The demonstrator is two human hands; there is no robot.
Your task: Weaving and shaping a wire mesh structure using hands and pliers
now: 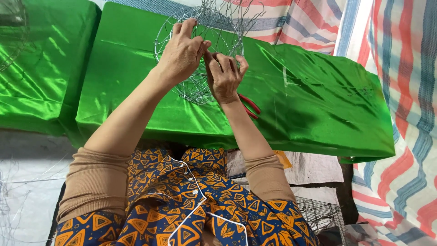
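Left hand: the left hand (182, 52) lies over the left part of a round basket-like frame of thin silver wire (198, 54), fingers curled over its upper rim and thumb stretched toward the other hand, gripping the wire.
Right hand: the right hand (224, 77) is just beside the left, its fingertips pressed together and pinching a strand of the frame near the middle; the two thumbs nearly touch.
Wire frame: it rests tilted on the table covered in shiny green satin cloth (318, 105), near the far edge, with loose wire ends sticking up from its top.
Pliers: a pair of red-handled pliers (250, 107) lies on the green cloth, just below the right wrist and partly hidden by it.
Second cloth: another green satin-covered surface (45, 68) stands to the left, apart from the table.
Backdrop: a striped red, blue and white tarpaulin (400, 91) hangs behind and to the right.
Lower right: a dark wire-mesh cage (321, 214) sits by the person's knee.
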